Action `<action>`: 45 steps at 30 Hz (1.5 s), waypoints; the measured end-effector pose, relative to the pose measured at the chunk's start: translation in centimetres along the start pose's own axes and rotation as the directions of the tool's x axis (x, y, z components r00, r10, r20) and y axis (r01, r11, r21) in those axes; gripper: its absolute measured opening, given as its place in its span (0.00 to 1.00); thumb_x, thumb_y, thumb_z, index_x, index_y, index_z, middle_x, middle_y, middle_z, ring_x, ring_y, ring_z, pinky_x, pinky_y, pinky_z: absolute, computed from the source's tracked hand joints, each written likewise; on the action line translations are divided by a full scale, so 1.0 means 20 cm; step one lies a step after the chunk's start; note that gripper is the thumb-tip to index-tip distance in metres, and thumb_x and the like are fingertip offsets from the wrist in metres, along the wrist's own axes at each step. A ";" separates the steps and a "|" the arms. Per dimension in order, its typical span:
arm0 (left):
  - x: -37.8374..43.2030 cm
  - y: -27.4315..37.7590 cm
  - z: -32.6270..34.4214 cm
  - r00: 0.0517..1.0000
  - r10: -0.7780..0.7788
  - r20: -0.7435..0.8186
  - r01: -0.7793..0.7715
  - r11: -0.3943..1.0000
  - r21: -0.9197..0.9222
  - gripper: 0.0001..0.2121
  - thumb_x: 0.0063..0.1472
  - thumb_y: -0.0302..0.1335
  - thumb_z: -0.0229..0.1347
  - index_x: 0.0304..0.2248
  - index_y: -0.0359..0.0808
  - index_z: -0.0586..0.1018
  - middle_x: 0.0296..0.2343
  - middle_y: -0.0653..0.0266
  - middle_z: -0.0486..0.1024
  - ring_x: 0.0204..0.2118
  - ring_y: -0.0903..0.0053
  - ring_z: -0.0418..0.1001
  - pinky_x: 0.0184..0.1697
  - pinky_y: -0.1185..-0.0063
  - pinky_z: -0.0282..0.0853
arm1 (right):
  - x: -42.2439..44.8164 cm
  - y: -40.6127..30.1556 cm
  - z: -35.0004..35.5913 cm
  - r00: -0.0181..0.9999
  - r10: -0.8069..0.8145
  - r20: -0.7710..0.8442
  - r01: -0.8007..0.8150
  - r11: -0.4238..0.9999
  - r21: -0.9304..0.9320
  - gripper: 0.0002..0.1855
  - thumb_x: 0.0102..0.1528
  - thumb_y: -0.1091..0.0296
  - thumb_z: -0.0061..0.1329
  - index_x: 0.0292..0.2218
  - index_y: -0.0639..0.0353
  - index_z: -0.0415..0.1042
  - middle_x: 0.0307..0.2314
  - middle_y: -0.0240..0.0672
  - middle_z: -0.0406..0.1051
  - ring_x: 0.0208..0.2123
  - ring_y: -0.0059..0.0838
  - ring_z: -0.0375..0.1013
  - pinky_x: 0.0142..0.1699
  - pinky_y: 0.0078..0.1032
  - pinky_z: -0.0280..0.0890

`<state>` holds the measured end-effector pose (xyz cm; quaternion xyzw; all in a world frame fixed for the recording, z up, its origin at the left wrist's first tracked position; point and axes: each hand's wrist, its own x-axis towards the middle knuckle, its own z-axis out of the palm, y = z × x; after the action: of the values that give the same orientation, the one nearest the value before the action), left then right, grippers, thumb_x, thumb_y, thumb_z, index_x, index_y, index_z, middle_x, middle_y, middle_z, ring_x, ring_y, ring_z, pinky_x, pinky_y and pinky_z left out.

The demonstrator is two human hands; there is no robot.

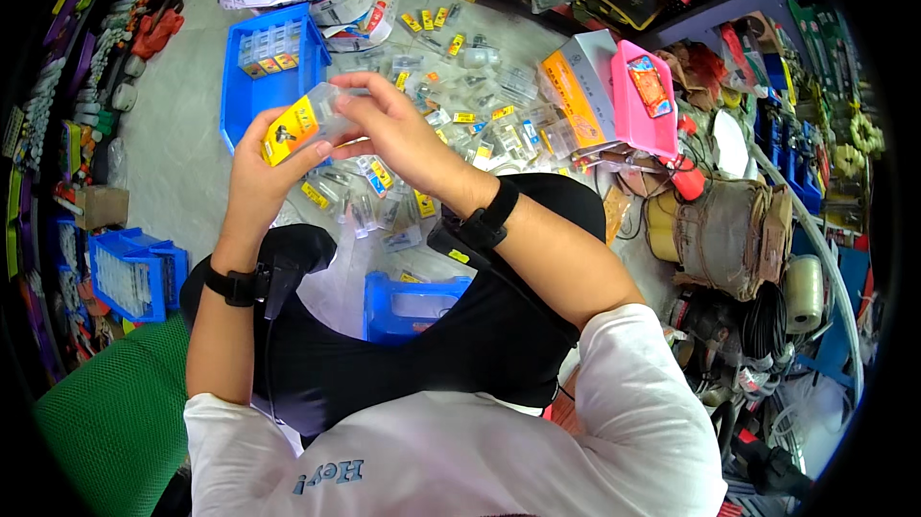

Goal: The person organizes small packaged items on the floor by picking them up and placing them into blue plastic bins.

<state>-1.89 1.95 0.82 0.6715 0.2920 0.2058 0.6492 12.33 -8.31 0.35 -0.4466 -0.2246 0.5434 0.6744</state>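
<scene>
A transparent plastic box with a yellow printed label (291,126) is held up between both my hands. My left hand (260,164) grips its labelled end, thumb along the lower edge. The fingers and thumb of my right hand (394,130) close around the other end. What is inside the box cannot be made out. Just behind it stands a blue plastic bin (239,100), with a row of similar yellow-labelled boxes (270,49) at its far end. Many small transparent packs (504,139), some with yellow labels, lie scattered on the floor beyond and below my hands.
White woven sacks (360,2) are stacked at the back. To the right are an orange-and-grey carton (581,89) and a pink tray (665,130). Another blue bin (385,315) sits between my legs. Blue bins with packs (137,276) stand at left, near green mesh (119,409).
</scene>
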 end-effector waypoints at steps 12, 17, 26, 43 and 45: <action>0.02 -0.06 0.00 0.997 0.052 0.061 -0.064 0.973 0.221 0.21 0.43 0.26 0.64 0.37 0.31 0.71 0.33 0.63 0.70 0.36 0.81 0.69 0.38 0.83 0.66 | 0.01 0.06 -0.03 0.996 0.087 -0.010 -0.087 0.996 -0.035 0.15 0.54 0.70 0.37 0.44 0.64 0.58 0.34 0.41 0.66 0.33 0.28 0.71 0.36 0.20 0.69; 0.01 -0.03 0.02 0.984 0.171 0.043 -0.175 0.911 0.373 0.21 0.41 0.27 0.64 0.37 0.32 0.72 0.34 0.62 0.68 0.37 0.75 0.68 0.41 0.80 0.64 | 0.01 0.09 -0.06 1.000 0.014 0.012 -0.014 0.999 -0.037 0.15 0.55 0.70 0.37 0.44 0.64 0.59 0.34 0.40 0.66 0.35 0.27 0.71 0.37 0.21 0.69; 0.03 -0.05 0.02 0.972 0.220 0.081 -0.234 0.887 0.399 0.22 0.44 0.24 0.62 0.40 0.30 0.69 0.35 0.64 0.66 0.37 0.81 0.67 0.40 0.83 0.65 | -0.02 0.04 -0.07 1.000 0.000 0.017 -0.002 0.995 0.096 0.17 0.58 0.58 0.37 0.41 0.64 0.60 0.34 0.39 0.66 0.35 0.26 0.70 0.39 0.21 0.68; 0.02 0.00 0.02 0.965 0.260 0.041 -0.262 0.928 0.264 0.26 0.46 0.21 0.60 0.46 0.31 0.65 0.39 0.61 0.67 0.41 0.80 0.67 0.43 0.83 0.64 | 0.00 0.04 -0.05 0.997 -0.054 -0.056 0.060 0.993 0.100 0.14 0.59 0.64 0.34 0.42 0.64 0.61 0.34 0.38 0.65 0.33 0.28 0.70 0.37 0.22 0.69; 0.03 -0.02 0.01 0.972 0.229 0.059 -0.237 0.934 0.268 0.25 0.46 0.21 0.60 0.45 0.31 0.66 0.39 0.61 0.67 0.40 0.80 0.67 0.43 0.83 0.65 | 0.00 0.04 -0.05 0.997 -0.075 -0.023 0.078 0.990 0.122 0.14 0.59 0.65 0.34 0.42 0.66 0.61 0.34 0.38 0.65 0.34 0.27 0.70 0.37 0.22 0.70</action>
<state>-1.46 2.23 0.43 0.7869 0.2273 0.2303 0.5255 12.63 -8.70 -0.77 -0.4006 -0.2015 0.5257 0.7229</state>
